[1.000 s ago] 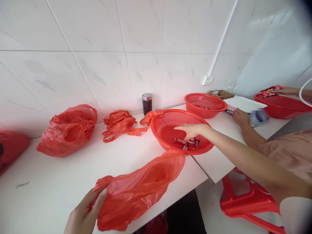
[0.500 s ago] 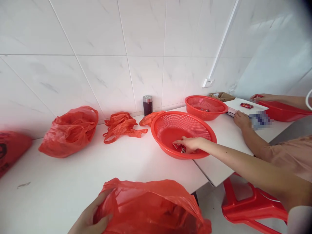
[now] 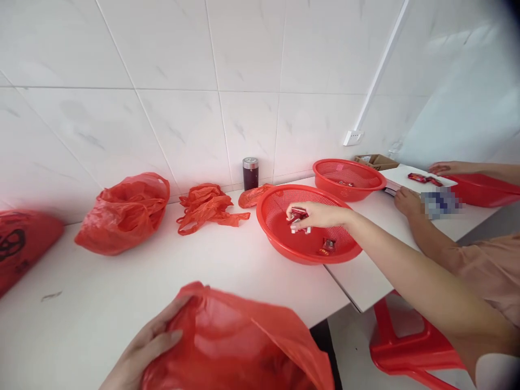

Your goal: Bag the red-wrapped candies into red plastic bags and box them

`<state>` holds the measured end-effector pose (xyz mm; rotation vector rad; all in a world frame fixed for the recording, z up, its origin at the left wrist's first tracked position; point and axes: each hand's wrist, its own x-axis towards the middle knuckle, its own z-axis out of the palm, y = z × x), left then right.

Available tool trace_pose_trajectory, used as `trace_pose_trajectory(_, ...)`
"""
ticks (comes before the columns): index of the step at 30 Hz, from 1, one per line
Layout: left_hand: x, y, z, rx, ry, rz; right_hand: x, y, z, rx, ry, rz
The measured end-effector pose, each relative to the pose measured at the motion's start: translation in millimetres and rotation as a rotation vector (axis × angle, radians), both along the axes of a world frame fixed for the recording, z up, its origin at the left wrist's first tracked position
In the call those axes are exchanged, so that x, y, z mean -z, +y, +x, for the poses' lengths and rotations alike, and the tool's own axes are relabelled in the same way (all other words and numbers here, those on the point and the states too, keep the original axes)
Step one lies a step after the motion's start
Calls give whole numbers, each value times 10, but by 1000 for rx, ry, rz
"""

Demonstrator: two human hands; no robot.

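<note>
My left hand [image 3: 152, 344] grips the rim of an open red plastic bag [image 3: 244, 336] at the bottom of the view, thumb inside. Over the near red basket [image 3: 280, 246], my right hand [image 3: 319, 215] holds several small red-and-white wrapped packets [image 3: 299, 219] between its fingers. Another small packet [image 3: 328, 245] lies in the basket, below and to the right of that hand. The bag's contents are hard to make out.
A filled red bag [image 3: 122, 216], crumpled red bags [image 3: 209, 208] and a dark tumbler [image 3: 251, 176] stand along the wall. Behind is a second red basket [image 3: 345, 189]. At right are a co-worker's hands [image 3: 408, 203], a cardboard box [image 3: 377, 161] and a red stool [image 3: 414, 352].
My right hand has lifted from the basket's bottom with packets in its fingers, leaving one packet visible below. The view has shifted slightly, and more packets lie on the white surface before the co-worker.
</note>
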<state>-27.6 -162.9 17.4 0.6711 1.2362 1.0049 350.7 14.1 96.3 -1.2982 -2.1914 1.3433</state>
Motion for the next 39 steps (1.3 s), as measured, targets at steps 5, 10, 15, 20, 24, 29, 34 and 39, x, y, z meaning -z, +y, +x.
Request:
trace_pose_trajectory(5, -136, 255, 343, 57, 33, 151, -215, -590, -743, -210, 431, -72)
trace_pose_trajectory(10, -48, 326, 421, 177, -20, 164, 406, -814, -1181, -255, 96, 84)
trace_pose_trajectory(15, -42, 284, 306, 223, -39, 155, 579, -721, -1094, -322, -208, 175)
trace_pose_trajectory(20, -61, 234, 233, 251, 134, 139, 179, -453, -706, -77, 0, 336)
trace_pose_trajectory(24, -75, 128, 254, 182, 355, 199, 246, -32, -151, 176, -643, 295)
trace_pose_trajectory(29, -106, 22, 331, 20, 331, 270, 739, 206, 297, 105, -936, -136)
trace_pose_trajectory(34, -86, 64, 315, -45, 284, 231, 752, 242, 285, 53, -775, -52)
trace_pose_trajectory(39, -47, 69, 283, -75, 316, 172, 278, 219, 41, 67, -373, 282)
